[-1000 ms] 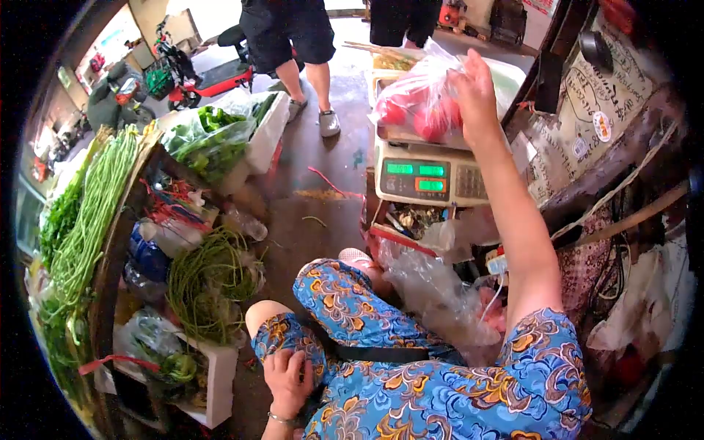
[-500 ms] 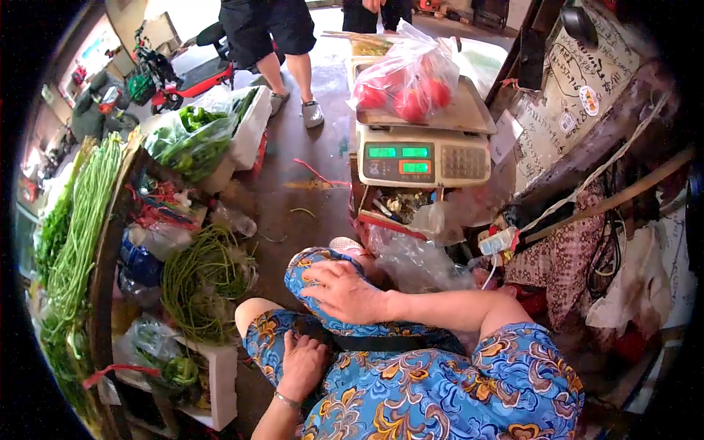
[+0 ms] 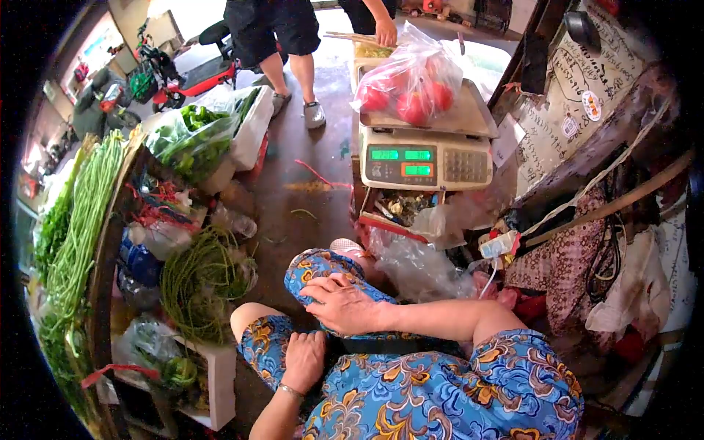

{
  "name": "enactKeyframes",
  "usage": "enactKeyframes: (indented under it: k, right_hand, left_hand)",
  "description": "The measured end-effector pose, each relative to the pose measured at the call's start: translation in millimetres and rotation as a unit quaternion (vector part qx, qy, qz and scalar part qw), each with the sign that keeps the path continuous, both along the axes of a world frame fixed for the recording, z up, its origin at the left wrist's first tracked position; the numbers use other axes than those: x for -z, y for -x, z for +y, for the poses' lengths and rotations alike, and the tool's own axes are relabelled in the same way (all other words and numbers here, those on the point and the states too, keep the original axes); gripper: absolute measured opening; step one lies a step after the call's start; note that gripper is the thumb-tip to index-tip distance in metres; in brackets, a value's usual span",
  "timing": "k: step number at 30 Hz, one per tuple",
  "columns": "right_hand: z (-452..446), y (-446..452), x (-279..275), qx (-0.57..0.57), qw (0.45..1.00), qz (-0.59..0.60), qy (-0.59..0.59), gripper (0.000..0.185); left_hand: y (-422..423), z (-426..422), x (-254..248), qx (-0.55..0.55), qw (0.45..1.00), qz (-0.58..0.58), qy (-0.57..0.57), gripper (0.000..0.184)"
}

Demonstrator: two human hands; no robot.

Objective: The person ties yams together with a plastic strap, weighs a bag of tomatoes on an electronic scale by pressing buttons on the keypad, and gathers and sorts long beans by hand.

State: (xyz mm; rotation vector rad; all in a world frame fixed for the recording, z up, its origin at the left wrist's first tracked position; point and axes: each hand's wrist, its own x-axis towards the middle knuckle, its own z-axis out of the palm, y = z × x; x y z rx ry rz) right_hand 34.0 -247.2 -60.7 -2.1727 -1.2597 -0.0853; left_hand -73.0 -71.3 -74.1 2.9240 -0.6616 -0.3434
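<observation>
A clear plastic bag of red round produce (image 3: 414, 103) rests on the pan of a digital scale (image 3: 425, 158) with lit green displays. My right hand (image 3: 341, 302) lies on my raised knee, its fingers bent loosely over the patterned blue cloth, holding nothing. My left hand (image 3: 304, 359) rests on my other thigh with its fingers curled in; whether anything is inside does not show. Beyond the scale, another person's hand (image 3: 386, 31) reaches down beside the bag.
Long green beans (image 3: 84, 213) lie at the left, near bagged leafy greens (image 3: 194, 136). Coiled beans (image 3: 202, 286) sit above a white foam box (image 3: 221, 385). A person in black shorts (image 3: 271, 33) stands ahead. Crumpled plastic (image 3: 418, 268) hangs below the scale.
My right hand has let go of the bag and come down to my knee. My left hand's fingers have curled in. The other person's hand has moved down toward the bag.
</observation>
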Motion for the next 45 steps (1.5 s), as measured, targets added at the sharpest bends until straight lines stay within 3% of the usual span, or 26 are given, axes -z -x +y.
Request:
enactKeyframes:
  k: [8, 13, 15, 19, 21, 26, 32, 35, 36, 37, 39, 40, 45]
  right_hand:
    - [-1.5, -2.0, -3.0, 0.007, 1.000, 0.008, -0.007, 0.017]
    - [-2.6, -4.1, -3.9, 0.005, 1.000, 0.023, -0.008, 0.020]
    - [-3.4, -5.0, -3.6, -0.003, 1.000, 0.020, -0.005, 0.021]
    - [-3.0, -6.4, -12.1, 0.001, 0.999, 0.031, 0.025, 0.026]
    - [-1.5, -5.6, -11.4, 0.004, 0.999, 0.025, 0.022, 0.025]
    - [-0.5, -5.9, -12.8, 0.010, 0.999, 0.016, 0.030, 0.022]
    - [0.8, -6.1, -16.2, 0.010, 1.000, 0.012, 0.026, 0.022]
    - [4.1, -6.8, -16.5, 0.019, 0.999, 0.010, 0.027, 0.022]
    - [4.5, -7.4, -15.9, 0.019, 0.999, 0.010, 0.023, 0.022]
    - [4.7, -7.9, -15.7, 0.019, 1.000, 0.011, 0.021, 0.021]
    - [5.4, -8.2, -17.8, 0.015, 1.000, 0.009, 0.026, 0.021]
    - [5.7, -8.1, -19.0, 0.012, 0.999, 0.007, 0.030, 0.020]
    - [7.4, -8.0, -18.4, 0.019, 1.000, 0.014, 0.021, 0.019]
  left_hand:
    - [-16.3, 7.6, -17.7, -0.058, 0.998, -0.001, 0.018, 0.011]
    - [-37.3, 28.1, -57.1, -0.115, 0.979, -0.142, 0.095, 0.013]
    - [-36.2, 31.1, -72.1, -0.142, 0.970, -0.181, 0.084, 0.014]
    - [-34.0, 35.5, -51.6, -0.139, 0.975, -0.174, 0.009, 0.015]
    - [-37.7, 38.9, -50.5, -0.084, 0.988, -0.128, -0.024, 0.021]
    - [-44.2, 39.2, -46.6, -0.097, 0.991, -0.085, 0.033, 0.022]
    - [-25.0, 56.4, -10.6, -0.002, 0.987, 0.034, -0.154, 0.029]
    - [-13.7, 50.8, -6.5, 0.052, 0.991, -0.013, -0.123, 0.028]
    - [-13.2, 46.9, -10.4, 0.074, 0.990, -0.084, -0.091, 0.022]
    - [-9.7, 44.9, -16.1, 0.072, 0.990, -0.085, -0.090, 0.022]
    - [-3.5, 41.4, -32.1, 0.071, 0.994, 0.078, -0.038, 0.016]
    - [5.0, 43.3, -24.8, 0.073, 0.990, 0.106, -0.051, 0.014]
    - [16.6, 50.5, -31.4, 0.148, 0.989, 0.005, -0.008, 0.013]
